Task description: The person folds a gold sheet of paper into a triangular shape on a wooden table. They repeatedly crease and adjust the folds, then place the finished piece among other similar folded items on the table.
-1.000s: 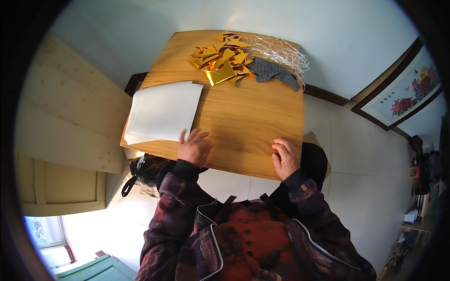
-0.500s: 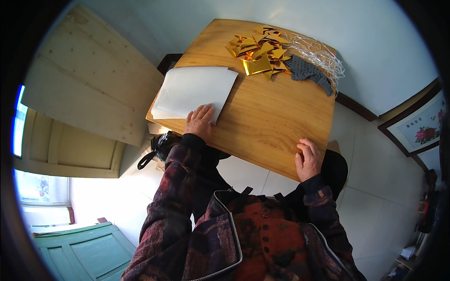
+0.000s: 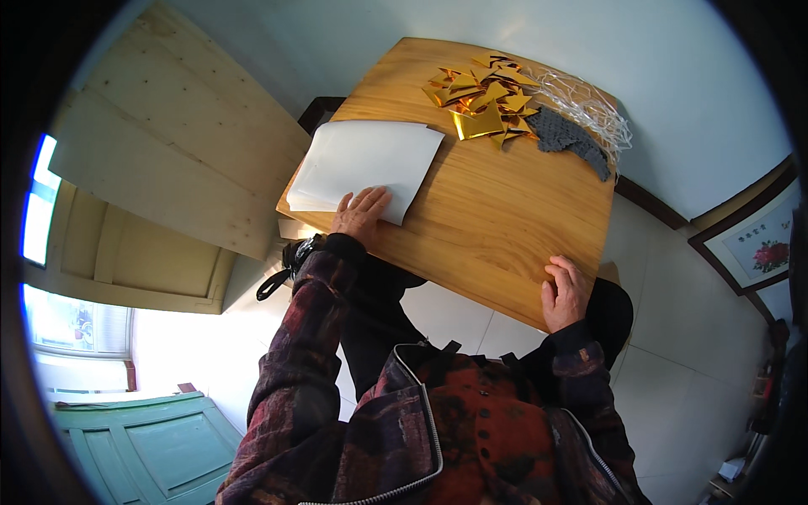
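Note:
My left hand [image 3: 362, 215] lies with fingers stretched out on the near edge of a stack of white paper sheets [image 3: 364, 160], holding nothing. The sheets sit slightly fanned at the left side of the wooden table [image 3: 497, 219]. At the table's near right edge rests my right hand [image 3: 566, 293], its fingers loosely bent and apart, with nothing seen in it. Toward the far side is a pile of shiny gold foil pieces [image 3: 481, 124]. A dark grey knitted or textured piece of cloth [image 3: 572, 140] lies to their right, beside a tangle of clear thin strips [image 3: 581, 97].
Left of the table stands a large wooden board [image 3: 177, 126]. A dark bag with a strap [image 3: 295, 257] is by the table's left near corner. A framed flower picture [image 3: 753, 240] leans at the right wall. A green cabinet [image 3: 160, 450] stands at lower left.
The whole view has shifted a little, so the table and things appear farther right. Both hands stay in about the same places on the table and paper.

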`<action>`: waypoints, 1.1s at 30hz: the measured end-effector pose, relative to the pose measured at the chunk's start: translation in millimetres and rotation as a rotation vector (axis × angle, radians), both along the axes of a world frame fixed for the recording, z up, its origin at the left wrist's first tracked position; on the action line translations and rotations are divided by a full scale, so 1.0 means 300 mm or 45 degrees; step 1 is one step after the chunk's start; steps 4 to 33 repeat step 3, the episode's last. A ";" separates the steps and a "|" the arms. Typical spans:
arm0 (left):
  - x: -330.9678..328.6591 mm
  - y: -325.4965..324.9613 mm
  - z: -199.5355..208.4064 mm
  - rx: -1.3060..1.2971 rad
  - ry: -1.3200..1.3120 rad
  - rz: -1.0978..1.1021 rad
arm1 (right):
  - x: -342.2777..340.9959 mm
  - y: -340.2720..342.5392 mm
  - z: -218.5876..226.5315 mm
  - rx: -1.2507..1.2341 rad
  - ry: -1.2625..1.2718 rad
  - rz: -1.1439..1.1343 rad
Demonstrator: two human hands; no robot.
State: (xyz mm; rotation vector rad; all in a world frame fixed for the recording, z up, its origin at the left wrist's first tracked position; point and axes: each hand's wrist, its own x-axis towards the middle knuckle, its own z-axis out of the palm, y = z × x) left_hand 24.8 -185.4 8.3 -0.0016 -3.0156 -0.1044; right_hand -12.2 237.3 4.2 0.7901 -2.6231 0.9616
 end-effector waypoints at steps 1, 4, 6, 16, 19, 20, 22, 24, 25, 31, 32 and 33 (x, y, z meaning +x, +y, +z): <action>-0.007 -0.010 -0.017 0.008 0.003 -0.009 | 0.000 0.001 0.000 0.005 -0.002 0.000; -0.009 -0.045 -0.051 0.092 0.036 -0.069 | 0.000 0.004 0.000 0.013 -0.003 -0.001; -0.009 -0.045 -0.051 0.092 0.036 -0.069 | 0.000 0.004 0.000 0.013 -0.003 -0.001; -0.009 -0.045 -0.051 0.092 0.036 -0.069 | 0.000 0.004 0.000 0.013 -0.003 -0.001; -0.009 -0.045 -0.051 0.092 0.036 -0.069 | 0.000 0.004 0.000 0.013 -0.003 -0.001; -0.009 -0.045 -0.051 0.092 0.036 -0.069 | 0.000 0.004 0.000 0.013 -0.003 -0.001; -0.009 -0.045 -0.051 0.092 0.036 -0.069 | 0.000 0.004 0.000 0.013 -0.003 -0.001; -0.009 -0.045 -0.051 0.092 0.036 -0.069 | 0.000 0.004 0.000 0.013 -0.003 -0.001; -0.009 -0.045 -0.051 0.092 0.036 -0.069 | 0.000 0.004 0.000 0.013 -0.003 -0.001; -0.009 -0.045 -0.051 0.092 0.036 -0.069 | 0.000 0.004 0.000 0.013 -0.003 -0.001; -0.009 -0.045 -0.051 0.092 0.036 -0.069 | 0.000 0.004 0.000 0.013 -0.003 -0.001; -0.009 -0.045 -0.051 0.092 0.036 -0.069 | 0.000 0.004 0.000 0.013 -0.003 -0.001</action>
